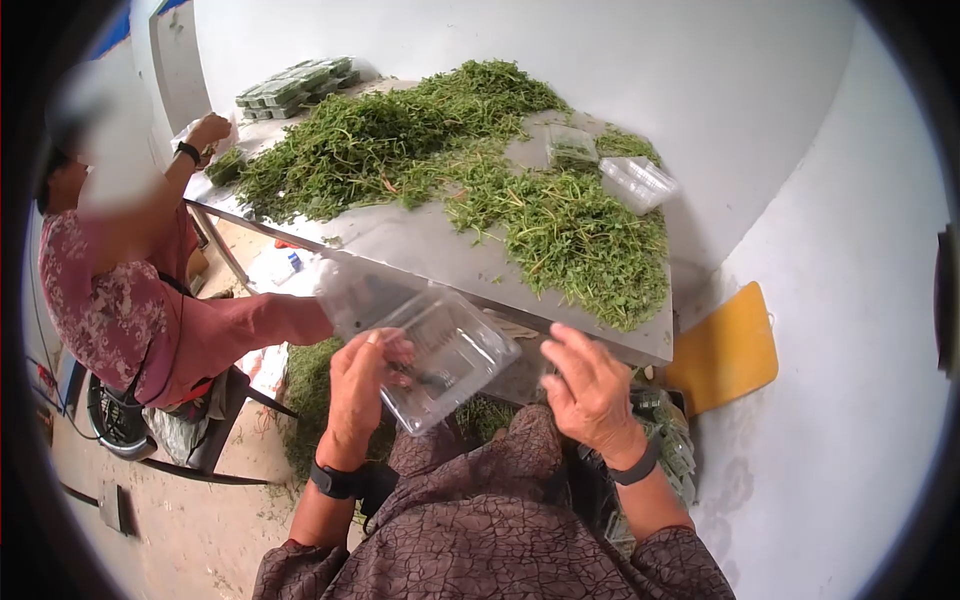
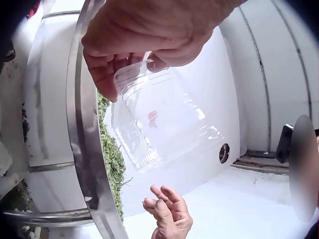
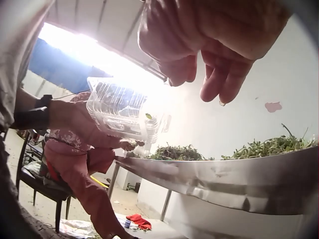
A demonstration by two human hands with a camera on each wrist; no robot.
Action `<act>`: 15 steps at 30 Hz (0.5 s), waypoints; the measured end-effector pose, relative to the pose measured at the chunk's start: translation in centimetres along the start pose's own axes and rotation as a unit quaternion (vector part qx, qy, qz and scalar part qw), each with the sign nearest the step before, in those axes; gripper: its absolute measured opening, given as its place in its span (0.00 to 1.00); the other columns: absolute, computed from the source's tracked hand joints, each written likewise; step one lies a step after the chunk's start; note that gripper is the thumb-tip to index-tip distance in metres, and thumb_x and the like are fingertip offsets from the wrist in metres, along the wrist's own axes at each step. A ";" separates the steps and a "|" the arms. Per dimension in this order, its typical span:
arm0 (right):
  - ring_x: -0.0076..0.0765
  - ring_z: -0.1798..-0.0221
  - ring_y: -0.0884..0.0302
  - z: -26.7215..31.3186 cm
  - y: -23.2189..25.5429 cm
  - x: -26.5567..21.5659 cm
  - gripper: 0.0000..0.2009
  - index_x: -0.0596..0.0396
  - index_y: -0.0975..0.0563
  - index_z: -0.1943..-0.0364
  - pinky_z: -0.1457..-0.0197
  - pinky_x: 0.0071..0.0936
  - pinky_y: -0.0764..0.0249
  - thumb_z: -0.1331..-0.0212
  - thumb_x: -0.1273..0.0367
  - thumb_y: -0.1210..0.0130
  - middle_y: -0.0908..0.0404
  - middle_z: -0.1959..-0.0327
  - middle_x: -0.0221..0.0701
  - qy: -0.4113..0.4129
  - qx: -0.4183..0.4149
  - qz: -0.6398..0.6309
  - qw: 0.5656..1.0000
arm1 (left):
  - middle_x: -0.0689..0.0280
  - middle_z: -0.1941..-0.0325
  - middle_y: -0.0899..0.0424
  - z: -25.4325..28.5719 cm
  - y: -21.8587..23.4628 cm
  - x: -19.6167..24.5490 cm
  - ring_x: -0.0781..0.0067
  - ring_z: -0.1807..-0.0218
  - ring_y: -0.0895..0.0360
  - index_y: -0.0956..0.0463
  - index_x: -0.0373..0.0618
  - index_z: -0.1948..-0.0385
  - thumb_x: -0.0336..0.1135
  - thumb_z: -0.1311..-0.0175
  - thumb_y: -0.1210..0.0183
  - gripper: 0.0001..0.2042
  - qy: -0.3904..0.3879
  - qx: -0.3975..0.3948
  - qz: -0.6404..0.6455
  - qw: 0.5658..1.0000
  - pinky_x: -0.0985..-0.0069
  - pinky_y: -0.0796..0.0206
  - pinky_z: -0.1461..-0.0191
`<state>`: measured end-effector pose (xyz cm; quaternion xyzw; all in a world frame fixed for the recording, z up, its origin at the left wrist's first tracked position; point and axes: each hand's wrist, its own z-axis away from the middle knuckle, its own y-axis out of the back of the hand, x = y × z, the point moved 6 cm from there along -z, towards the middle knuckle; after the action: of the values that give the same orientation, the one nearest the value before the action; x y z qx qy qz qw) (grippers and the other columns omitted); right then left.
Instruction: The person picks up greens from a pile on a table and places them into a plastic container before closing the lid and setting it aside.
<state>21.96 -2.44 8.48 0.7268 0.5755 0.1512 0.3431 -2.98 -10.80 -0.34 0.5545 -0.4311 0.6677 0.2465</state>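
Note:
My left hand grips a clear plastic clamshell box by its left side, above my lap and in front of the table edge. The box's lid stands open toward the table, and I see no greens inside. In the left wrist view, fingers and thumb pinch the rim of the box. To the right of the box, my right hand is raised, apart from it, with fingers loosely bent. The right wrist view shows nothing held in that right hand.
Heaped leafy greens cover much of the metal-edged table. Clear boxes lie at its right end; filled packs are stacked at the back left. A person sits at left. A yellow board leans by the wall.

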 end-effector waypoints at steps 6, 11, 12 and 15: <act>0.53 0.51 0.24 -0.5 1.9 7.0 0.22 0.60 0.27 0.49 0.49 0.41 0.25 0.52 0.73 0.39 0.26 0.46 0.45 -0.132 0.023 0.158 0.978 | 0.59 0.63 0.18 -4.7 1.1 1.7 0.74 0.63 0.22 0.25 0.30 0.54 0.41 0.30 0.54 0.20 -0.079 0.072 -0.003 0.994 0.77 0.27 0.63; 0.57 0.45 0.29 0.1 1.1 11.4 0.22 0.62 0.28 0.48 0.42 0.45 0.32 0.50 0.71 0.40 0.28 0.44 0.49 -0.200 -0.018 0.220 0.955 | 0.57 0.64 0.18 -8.9 0.6 2.2 0.72 0.62 0.23 0.24 0.30 0.56 0.41 0.29 0.54 0.19 -0.116 0.114 -0.007 0.987 0.75 0.26 0.62; 0.57 0.45 0.29 0.0 0.8 11.9 0.22 0.62 0.28 0.48 0.42 0.45 0.32 0.50 0.71 0.40 0.28 0.44 0.49 -0.200 -0.025 0.223 0.954 | 0.57 0.64 0.18 -9.8 0.5 2.3 0.72 0.62 0.22 0.23 0.30 0.56 0.41 0.29 0.54 0.19 -0.133 0.114 -0.019 0.984 0.75 0.26 0.62; 0.59 0.45 0.29 -0.5 -0.6 13.0 0.21 0.66 0.28 0.49 0.42 0.46 0.32 0.50 0.72 0.42 0.28 0.44 0.50 -0.199 -0.058 0.222 0.953 | 0.58 0.64 0.18 -12.6 0.6 2.3 0.72 0.65 0.22 0.23 0.31 0.56 0.41 0.29 0.55 0.19 -0.154 0.107 -0.065 0.980 0.76 0.29 0.65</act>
<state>24.94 10.00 6.17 0.8307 0.3098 0.1092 0.4496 -10.72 -0.76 1.54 0.7008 -0.3533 0.5990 0.1589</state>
